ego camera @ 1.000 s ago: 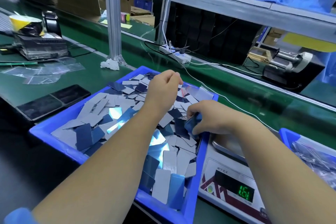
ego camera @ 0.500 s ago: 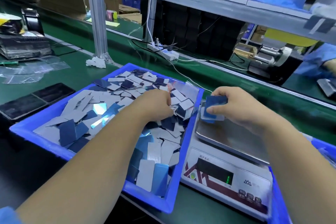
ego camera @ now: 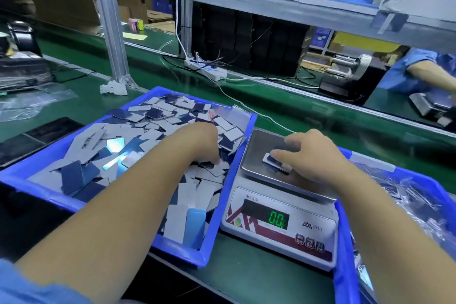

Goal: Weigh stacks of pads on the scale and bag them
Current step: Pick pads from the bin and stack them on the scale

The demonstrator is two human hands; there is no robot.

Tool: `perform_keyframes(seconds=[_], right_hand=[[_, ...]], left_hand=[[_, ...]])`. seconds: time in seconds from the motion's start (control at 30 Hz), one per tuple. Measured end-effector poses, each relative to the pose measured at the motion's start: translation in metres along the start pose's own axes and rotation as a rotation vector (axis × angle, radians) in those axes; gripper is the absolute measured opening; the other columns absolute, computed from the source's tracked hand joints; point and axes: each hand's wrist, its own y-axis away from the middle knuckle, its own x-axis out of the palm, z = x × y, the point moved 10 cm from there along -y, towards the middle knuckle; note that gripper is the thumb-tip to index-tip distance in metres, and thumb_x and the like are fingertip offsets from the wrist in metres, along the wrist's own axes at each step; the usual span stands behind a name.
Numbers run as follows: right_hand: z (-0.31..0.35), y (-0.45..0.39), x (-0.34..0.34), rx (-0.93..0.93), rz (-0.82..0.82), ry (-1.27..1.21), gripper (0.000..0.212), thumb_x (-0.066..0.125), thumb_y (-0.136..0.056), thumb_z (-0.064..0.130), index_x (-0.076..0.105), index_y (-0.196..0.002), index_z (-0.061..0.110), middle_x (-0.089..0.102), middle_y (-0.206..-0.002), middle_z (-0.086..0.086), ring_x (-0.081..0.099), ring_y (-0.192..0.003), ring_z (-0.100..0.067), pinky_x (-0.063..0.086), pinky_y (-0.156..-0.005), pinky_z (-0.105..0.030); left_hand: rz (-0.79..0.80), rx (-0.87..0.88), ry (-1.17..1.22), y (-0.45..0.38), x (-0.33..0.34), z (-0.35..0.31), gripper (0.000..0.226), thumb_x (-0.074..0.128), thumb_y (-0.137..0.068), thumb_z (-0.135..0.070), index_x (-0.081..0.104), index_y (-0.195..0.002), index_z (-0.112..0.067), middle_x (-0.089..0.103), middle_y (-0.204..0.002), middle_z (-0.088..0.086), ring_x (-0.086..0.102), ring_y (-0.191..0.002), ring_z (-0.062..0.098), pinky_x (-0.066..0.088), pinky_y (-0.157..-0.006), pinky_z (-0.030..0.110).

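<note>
Looking down from the head camera: a scale (ego camera: 278,215) sits on the green bench (ego camera: 246,276), wedged between a blue bin (ego camera: 209,237) of loose pads (ego camera: 138,136) on its left and a second blue bin (ego camera: 345,266) of clear bags (ego camera: 407,195) on its right. A white power strip (ego camera: 206,70) and its cable lie behind; a metal post (ego camera: 108,20) stands beyond the left bin. Compared with half a second ago, the small stack of pads (ego camera: 274,161) has gone from being held above the pan's far edge to resting on the steel pan (ego camera: 259,153), and the display (ego camera: 276,219) now shows green zeros. The right hand (ego camera: 313,153) lies over the stack, fingers spread, thumb and fingertips touching it. The left hand (ego camera: 202,142) is buried knuckle-deep in the loose pads, fingers curled; what it grips cannot be told
</note>
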Motion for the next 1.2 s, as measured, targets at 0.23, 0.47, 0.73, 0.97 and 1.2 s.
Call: perform_keyframes(seconds=[0.23,0.47,0.73,0.97,1.2], right_hand=[[-0.015,0.002,-0.019,-0.066,-0.126,-0.024,0.032,0.062,-0.085,0.052,0.064,-0.111,0.032,0.049,-0.102,0.004,0.051,-0.104,-0.023,0.036,-0.079,-0.031],[-0.029,0.009,-0.020,-0.075,-0.274,-0.146,0.002,0.065,-0.087,0.031,0.066,-0.089,0.032,0.055,-0.088,0.013,0.050,-0.084,-0.011,0.030,-0.073,-0.024],[-0.028,0.012,-0.025,-0.087,-0.304,-0.197,0.009,0.063,-0.086,0.025,0.067,-0.082,0.032,0.058,-0.086,0.014,0.051,-0.079,-0.004,0.033,-0.073,-0.025],[-0.024,0.013,-0.023,-0.093,-0.293,-0.220,0.009,0.063,-0.087,0.025,0.068,-0.081,0.031,0.060,-0.089,0.014,0.055,-0.084,-0.007,0.038,-0.077,-0.026],[-0.031,0.014,-0.031,-0.087,-0.342,-0.256,0.013,0.062,-0.085,0.021,0.068,-0.076,0.029,0.061,-0.080,0.017,0.053,-0.078,0.002,0.037,-0.073,-0.026]], left_hand=[[-0.047,-0.036,0.108,0.000,-0.023,0.004,0.025,0.076,-0.084,-0.021,0.066,-0.102,-0.006,0.071,-0.100,0.011,0.065,-0.093,0.029,0.057,-0.083,0.040],[-0.375,0.025,0.407,-0.022,-0.041,-0.021,0.018,0.071,-0.087,-0.021,0.056,-0.079,-0.027,0.064,-0.097,-0.004,0.059,-0.095,0.022,0.044,-0.075,0.030],[-0.204,0.062,0.413,-0.036,-0.010,-0.038,0.030,0.062,-0.092,-0.031,0.064,-0.073,-0.008,0.053,-0.067,0.010,0.046,-0.072,0.025,0.051,-0.074,0.035],[-0.143,0.022,0.340,-0.036,-0.008,-0.036,0.010,0.060,-0.085,-0.013,0.065,-0.078,-0.010,0.062,-0.077,0.016,0.050,-0.073,0.025,0.042,-0.063,0.030],[-0.398,-0.038,0.424,-0.030,-0.038,-0.024,0.026,0.059,-0.086,-0.013,0.066,-0.110,-0.020,0.063,-0.104,0.003,0.058,-0.090,0.027,0.045,-0.070,0.031]])
